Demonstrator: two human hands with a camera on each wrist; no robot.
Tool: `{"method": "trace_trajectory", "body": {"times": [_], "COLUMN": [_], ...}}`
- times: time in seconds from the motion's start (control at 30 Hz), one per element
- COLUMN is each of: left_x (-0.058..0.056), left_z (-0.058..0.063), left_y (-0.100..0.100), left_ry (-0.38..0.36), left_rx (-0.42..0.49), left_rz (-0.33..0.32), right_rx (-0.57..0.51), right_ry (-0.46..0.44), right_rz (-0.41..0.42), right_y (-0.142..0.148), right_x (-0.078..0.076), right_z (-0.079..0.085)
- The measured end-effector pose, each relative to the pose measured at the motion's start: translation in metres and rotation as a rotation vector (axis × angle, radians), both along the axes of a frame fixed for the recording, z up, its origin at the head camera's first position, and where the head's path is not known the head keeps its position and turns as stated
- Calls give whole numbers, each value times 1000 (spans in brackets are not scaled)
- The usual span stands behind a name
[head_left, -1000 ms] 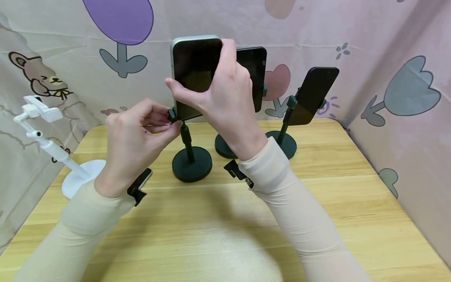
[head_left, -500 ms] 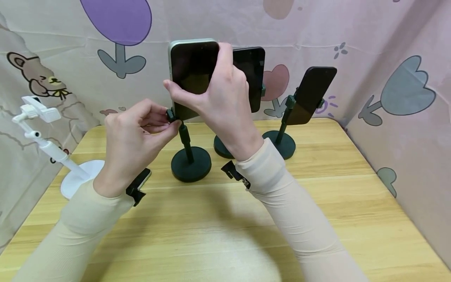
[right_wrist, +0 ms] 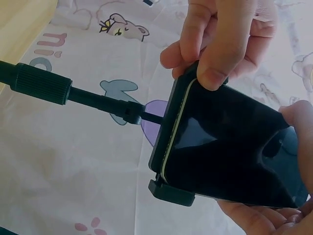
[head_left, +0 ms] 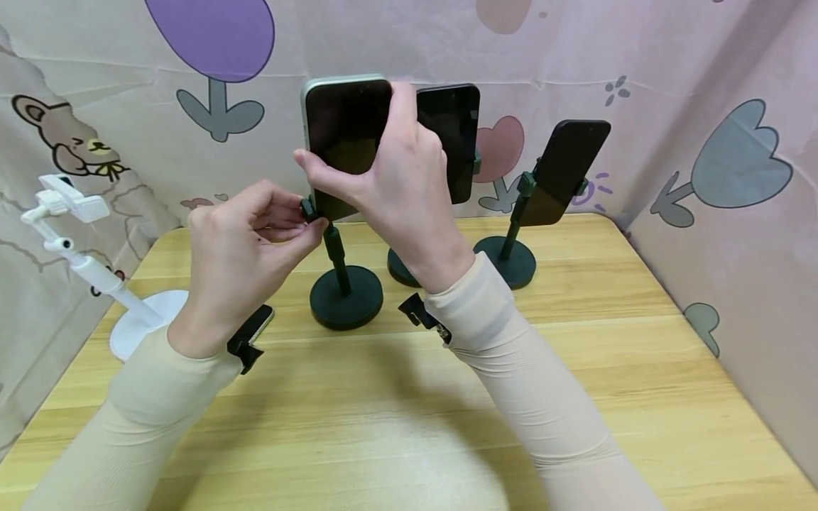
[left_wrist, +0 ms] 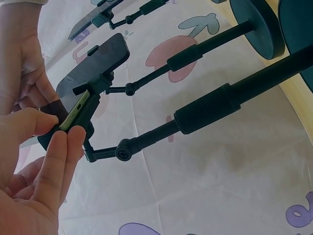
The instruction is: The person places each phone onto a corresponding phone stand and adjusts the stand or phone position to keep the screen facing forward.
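A pale green smartphone (head_left: 341, 121) with a dark screen sits upright in the clamp of a dark green phone stand (head_left: 346, 299). My right hand (head_left: 409, 181) grips its sides, thumb on the left edge and fingers at the upper right. At the phone's lower left corner, my left hand (head_left: 239, 259) pinches the phone stand's clamp between thumb and fingers. In the right wrist view, the clamp's other arm (right_wrist: 172, 193) hooks over the opposite edge of the phone. The left wrist view shows the phone's bottom edge (left_wrist: 76, 110) lying along the clamp, beside my fingertips.
Two more dark green stands hold black phones: one phone (head_left: 456, 142) partly behind my right hand, another phone (head_left: 565, 170) farther right. A white stand (head_left: 121, 291) with a raised clamp stands at left. Patterned cloth (head_left: 575, 57) hangs behind the wooden table (head_left: 383, 426).
The phone has come down slightly and shifted a little left, with my right hand still gripping it. My left hand stays pinched at the clamp.
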State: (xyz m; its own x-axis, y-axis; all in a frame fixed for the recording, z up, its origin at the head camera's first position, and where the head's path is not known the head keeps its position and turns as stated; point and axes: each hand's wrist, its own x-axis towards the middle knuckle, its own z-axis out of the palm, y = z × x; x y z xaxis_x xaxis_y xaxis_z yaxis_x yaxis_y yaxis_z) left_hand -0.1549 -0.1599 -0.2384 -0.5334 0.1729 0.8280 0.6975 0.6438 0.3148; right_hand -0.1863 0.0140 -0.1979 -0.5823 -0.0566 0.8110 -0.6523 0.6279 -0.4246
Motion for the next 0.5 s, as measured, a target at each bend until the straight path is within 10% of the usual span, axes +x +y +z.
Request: {"method": "trace_trajectory", "body": {"times": [0.5], "left_x": [-4], "left_z": [-4], "left_y": [-3], "left_ry": [12], "left_rx": [7], "left_rz": [8], "right_rx": [52], "right_ry": [-16], "right_rz": [-20], "right_y": [-3], "right_x": [-4], "right_z": [-14]}}
